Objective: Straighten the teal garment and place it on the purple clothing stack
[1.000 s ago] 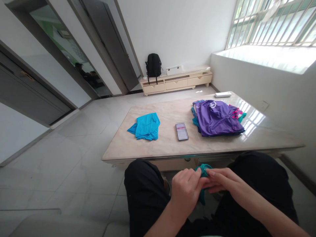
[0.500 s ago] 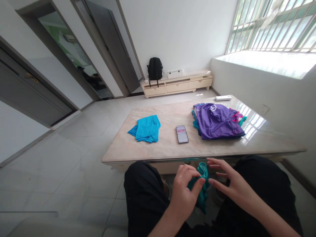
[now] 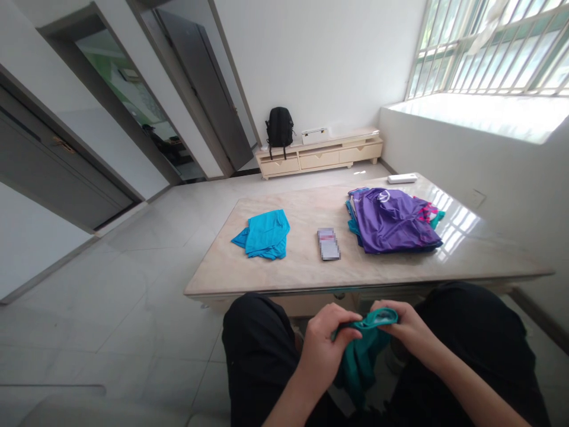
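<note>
A teal garment hangs between my knees, its banded opening uppermost and its lower part drooping below the table edge. My left hand pinches the left side of that band between thumb and fingers. On the other side, my right hand grips the band's right end, and its fingers are partly hidden behind the cloth. The opening shows as a loop with a paler patch inside. What kind of garment it is I cannot tell.
Ahead stands a marble-topped table. On it lie folded blue cloth, a phone with a blurred screen, a stack topped by a purple garment and a white box-like object. A black backpack rests on a low cabinet.
My right hand, open beside the cloth before, has closed on the band. The band is now drawn out sideways between both hands, and more of the garment shows below.
</note>
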Tool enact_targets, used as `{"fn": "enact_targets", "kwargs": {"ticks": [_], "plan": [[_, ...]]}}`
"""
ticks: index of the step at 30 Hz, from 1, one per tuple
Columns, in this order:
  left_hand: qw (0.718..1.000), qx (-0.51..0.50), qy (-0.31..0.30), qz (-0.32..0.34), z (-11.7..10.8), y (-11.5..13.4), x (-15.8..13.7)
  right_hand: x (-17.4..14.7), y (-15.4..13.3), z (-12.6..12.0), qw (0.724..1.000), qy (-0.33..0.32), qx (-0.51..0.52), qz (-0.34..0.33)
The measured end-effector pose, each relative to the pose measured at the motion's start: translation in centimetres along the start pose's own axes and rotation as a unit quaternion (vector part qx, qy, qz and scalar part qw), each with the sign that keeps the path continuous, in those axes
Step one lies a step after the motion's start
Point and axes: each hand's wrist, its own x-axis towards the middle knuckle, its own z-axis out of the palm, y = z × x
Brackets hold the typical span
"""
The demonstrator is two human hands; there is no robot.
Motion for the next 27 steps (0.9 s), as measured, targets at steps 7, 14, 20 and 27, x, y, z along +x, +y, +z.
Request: {"fn": "enact_targets", "kwargs": {"ticks": [7,14,20,27], "plan": [[0.998,0.042,0.008,-0.048,-1.0,-0.7,0.5,-0.8,-2.7,0.5,0.995,0.001,-0.095,-0.015],[0.997,0.055,0.019,-0.046,-0.8,-0.6,0.8,-1.0,-2.4,0.9,0.991,-0.001,-0.131,-0.007],[0.999,0.036,0.020,-0.028,-0.2,-0.8,0.5,-2.0,-2.1,0.1,0.983,0.026,-0.178,-0.042],[0.997,0.081,0.012,0.010,0.6,-0.5,0.4,-4.1,-3.3,1.8,0.951,0.030,-0.255,-0.171]]}}
